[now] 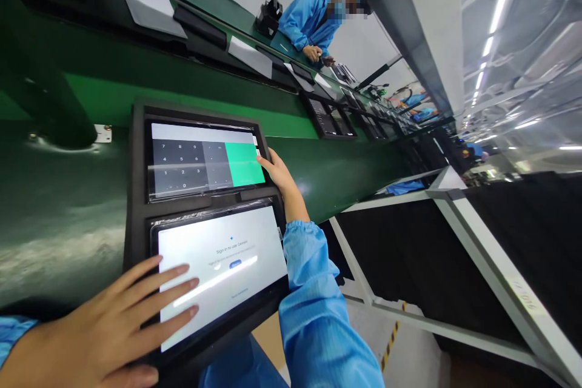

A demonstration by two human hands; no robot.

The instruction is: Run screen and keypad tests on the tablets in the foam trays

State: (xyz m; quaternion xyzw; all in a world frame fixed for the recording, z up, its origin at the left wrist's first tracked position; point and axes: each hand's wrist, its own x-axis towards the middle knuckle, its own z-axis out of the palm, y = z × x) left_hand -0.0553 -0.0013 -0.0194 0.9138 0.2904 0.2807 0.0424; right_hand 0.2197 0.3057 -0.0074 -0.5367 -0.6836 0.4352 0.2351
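A black foam tray (pixel 136 194) holds two tablets, one above the other in the view. The upper tablet (pixel 213 160) shows a calculator with a green panel. On the lower tablet (pixel 245 242) is a white page reading "Sign in to use Gemini". My left hand (pixel 122 321) is open, fingers spread over the left part of the lower screen; whether they touch it I cannot tell. My right hand (pixel 282 180) grips the tray's right side by the upper tablet, its thumb on the screen's edge and its other fingers partly hidden.
A green workbench (pixel 336 170) runs away to the right. Further trays with tablets (pixel 327 116) stand along it. White sheets (pixel 152 6) and dark devices lie on the shelf behind. A co-worker in blue (pixel 307 15) handles a small dark object across the bench. A white-framed black rack (pixel 427 260) stands right.
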